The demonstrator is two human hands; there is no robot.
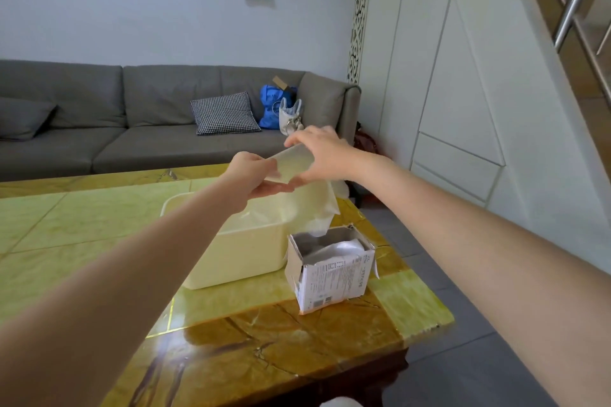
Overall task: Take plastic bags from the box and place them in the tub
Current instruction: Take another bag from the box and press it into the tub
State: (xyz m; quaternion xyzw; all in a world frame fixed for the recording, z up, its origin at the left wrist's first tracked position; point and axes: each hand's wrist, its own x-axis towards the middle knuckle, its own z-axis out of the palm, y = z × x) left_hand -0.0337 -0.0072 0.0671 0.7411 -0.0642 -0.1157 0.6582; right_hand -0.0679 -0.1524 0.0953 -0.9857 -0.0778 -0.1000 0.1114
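Observation:
A translucent plastic bag [310, 198] hangs in the air above the table, its lower tail reaching down into the open white cardboard box [330, 274]. My left hand [254, 175] pinches the bag's top edge on the left. My right hand [322, 152] grips the same edge on the right. Both hands are raised over the far rim of the white plastic tub [238, 251], which stands just left of the box. More crumpled plastic shows inside the box. The tub's inside is partly hidden by my left arm.
The tub and box stand on a glossy yellow-green and brown stone table [82, 225], whose right edge lies close to the box. Behind is a grey sofa [132, 129] with a checked cushion [224, 114] and bags. White cabinets [463, 109] fill the right.

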